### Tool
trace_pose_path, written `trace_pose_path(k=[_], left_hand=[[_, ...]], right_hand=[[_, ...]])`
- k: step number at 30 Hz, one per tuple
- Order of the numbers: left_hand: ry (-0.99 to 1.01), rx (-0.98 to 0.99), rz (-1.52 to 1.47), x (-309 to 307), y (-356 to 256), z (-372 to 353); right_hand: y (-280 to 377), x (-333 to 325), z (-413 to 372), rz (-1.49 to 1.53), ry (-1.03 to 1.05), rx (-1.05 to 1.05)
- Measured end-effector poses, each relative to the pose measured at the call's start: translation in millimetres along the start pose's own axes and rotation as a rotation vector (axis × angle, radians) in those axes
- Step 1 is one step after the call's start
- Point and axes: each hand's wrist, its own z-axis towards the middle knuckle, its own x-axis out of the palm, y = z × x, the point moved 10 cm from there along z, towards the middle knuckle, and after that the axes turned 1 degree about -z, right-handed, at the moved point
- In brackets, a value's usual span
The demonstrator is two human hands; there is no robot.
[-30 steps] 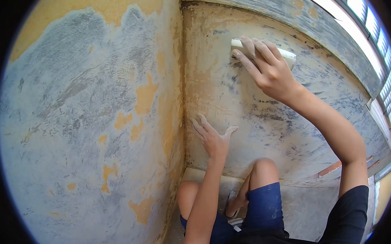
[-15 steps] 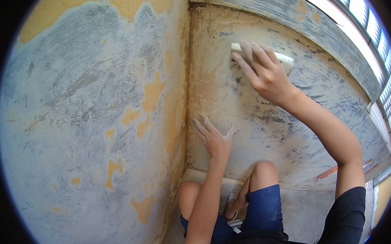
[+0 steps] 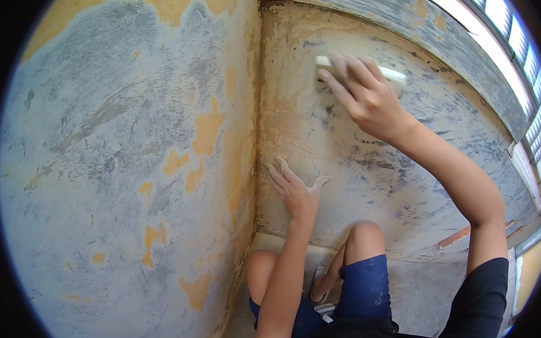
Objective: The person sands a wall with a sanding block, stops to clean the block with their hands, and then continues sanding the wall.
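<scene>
My right hand (image 3: 368,100) is closed around a long whitish sanding block (image 3: 395,79), held against the upper part of the facing wall panel (image 3: 308,125). The block's underside is hidden. Around it the panel is patchy, with pale areas and dark scuffs. Lower down and to the left, my left hand (image 3: 296,192) rests on the same panel near the corner, fingers spread and holding nothing. Pale dust coats the fingers of both hands.
On the left stands another wall (image 3: 103,169), grey-white with yellow patches. A raised band (image 3: 464,74) borders the panel's top, with a louvred window (image 3: 519,37) beyond. My bent knees (image 3: 366,241) are close to the panel, above a grey floor (image 3: 421,293).
My right hand and the sanding block have shifted slightly left and up along the panel. My left hand has stayed in its place on the wall.
</scene>
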Motion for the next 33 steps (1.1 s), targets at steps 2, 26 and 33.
trace_pose_path(k=[2, 26, 33], left_hand=[[-0.043, 0.037, 0.015, -6, -3, 3], [-0.013, 0.035, 0.033, -3, -1, 3], [-0.006, 0.025, 0.021, -3, -1, 4]], right_hand=[[8, 17, 31, -0.017, -0.082, -0.030], [3, -9, -14, 0.000, -0.023, 0.009], [14, 33, 68, -0.037, -0.086, 0.025]])
